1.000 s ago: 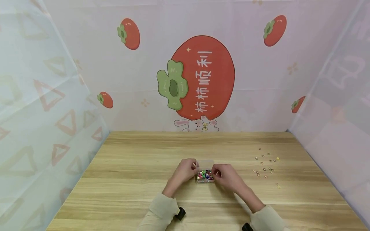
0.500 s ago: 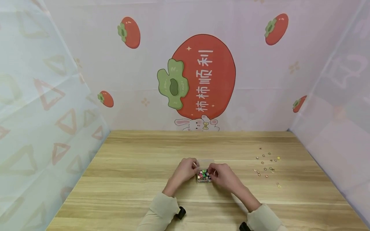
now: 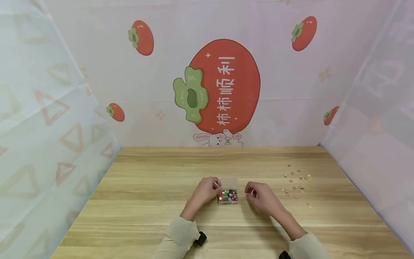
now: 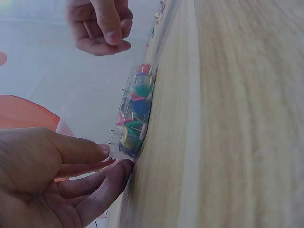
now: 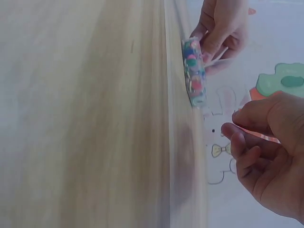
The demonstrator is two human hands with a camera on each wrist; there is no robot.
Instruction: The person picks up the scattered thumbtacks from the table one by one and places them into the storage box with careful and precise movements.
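A small clear plastic box [image 3: 228, 202], filled with multicoloured thumbtacks [image 4: 140, 105], stands on the table with its clear lid [image 3: 228, 182] raised at the back. My left hand [image 3: 205, 190] holds the box at its left end, thumb at the upper edge and fingertips low against the side. To the right of the box and apart from it, my right hand [image 3: 262, 198] hovers over the table. In the right wrist view its thumb and index tips are close together with a small gap, the other fingers are loosely curled, and no tack shows between them.
Several small loose tacks [image 3: 294, 188] lie scattered on the right part of the wooden table [image 3: 155, 169]. A printed cloth wall [image 3: 271, 136] rises along the table's back edge, with side cloths at left and right.
My right hand moves left over the box half a second ago, then withdraws to the right, clear of it. My left hand stays at the box's left end.
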